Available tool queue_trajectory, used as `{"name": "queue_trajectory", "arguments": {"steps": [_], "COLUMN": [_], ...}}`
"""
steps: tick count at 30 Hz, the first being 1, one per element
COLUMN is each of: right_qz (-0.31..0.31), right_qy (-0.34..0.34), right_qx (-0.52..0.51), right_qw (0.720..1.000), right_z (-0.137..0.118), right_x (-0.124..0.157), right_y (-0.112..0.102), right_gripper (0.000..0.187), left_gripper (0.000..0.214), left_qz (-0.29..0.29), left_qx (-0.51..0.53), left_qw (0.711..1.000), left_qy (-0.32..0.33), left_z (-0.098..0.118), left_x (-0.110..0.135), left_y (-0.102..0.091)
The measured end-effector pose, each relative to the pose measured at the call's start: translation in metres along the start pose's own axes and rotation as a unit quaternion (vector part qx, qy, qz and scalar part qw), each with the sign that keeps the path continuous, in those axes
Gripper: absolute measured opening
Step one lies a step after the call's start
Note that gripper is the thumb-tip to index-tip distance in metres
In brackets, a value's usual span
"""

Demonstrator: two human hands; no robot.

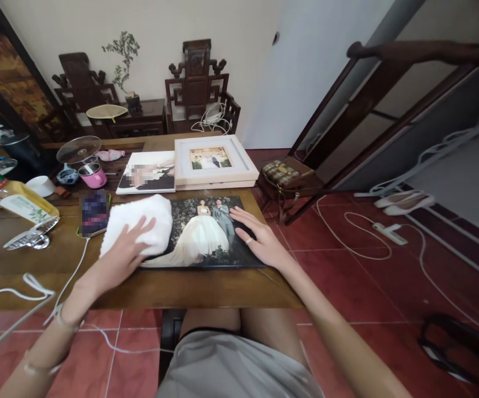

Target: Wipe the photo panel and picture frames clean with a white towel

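A dark wedding photo panel [200, 237] lies flat on the wooden table [206, 290] in front of me. Over its left end rests a folded white towel [150, 213], partly beyond the panel's edge. My left hand [129, 246] lies on the towel with its fingers spread. Against the panel's right side my right hand [259, 237] rests, fingers stretched out and a ring on one of them. Touching or close to the towel's left side is a phone [94, 213] with a white cable attached.
Behind the panel are a white box with a framed picture [239, 157] and another photo print [162, 185]. To the left stand a pink mug [94, 176], an oil-coloured bottle [26, 204] and a clear hair claw [32, 235]. A chair [330, 127] holds a plaid bag [284, 174].
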State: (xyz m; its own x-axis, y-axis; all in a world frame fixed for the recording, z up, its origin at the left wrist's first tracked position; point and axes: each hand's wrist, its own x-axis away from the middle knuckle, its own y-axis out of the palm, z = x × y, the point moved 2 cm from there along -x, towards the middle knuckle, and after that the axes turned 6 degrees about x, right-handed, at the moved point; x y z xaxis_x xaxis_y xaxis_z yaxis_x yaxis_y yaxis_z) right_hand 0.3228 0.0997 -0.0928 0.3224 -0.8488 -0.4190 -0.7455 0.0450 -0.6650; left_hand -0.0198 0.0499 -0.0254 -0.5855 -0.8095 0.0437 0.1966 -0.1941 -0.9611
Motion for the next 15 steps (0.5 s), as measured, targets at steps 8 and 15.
{"name": "queue_trajectory", "arguments": {"steps": [8, 15], "right_qz": [0.007, 0.003], "right_qy": [0.002, -0.002], "right_qx": [-0.006, 0.0], "right_qw": [1.0, 1.0], "right_z": [0.0, 0.0], "right_x": [-0.001, 0.0], "right_y": [-0.001, 0.0], "right_gripper": [0.038, 0.039], "left_gripper": [0.03, 0.029], "left_qz": [-0.053, -0.063], "left_qx": [0.009, 0.002], "left_qw": [0.994, 0.996], "left_qy": [0.091, 0.066], "left_z": [0.064, 0.008], "left_x": [0.059, -0.031], "left_y": [-0.006, -0.018]}}
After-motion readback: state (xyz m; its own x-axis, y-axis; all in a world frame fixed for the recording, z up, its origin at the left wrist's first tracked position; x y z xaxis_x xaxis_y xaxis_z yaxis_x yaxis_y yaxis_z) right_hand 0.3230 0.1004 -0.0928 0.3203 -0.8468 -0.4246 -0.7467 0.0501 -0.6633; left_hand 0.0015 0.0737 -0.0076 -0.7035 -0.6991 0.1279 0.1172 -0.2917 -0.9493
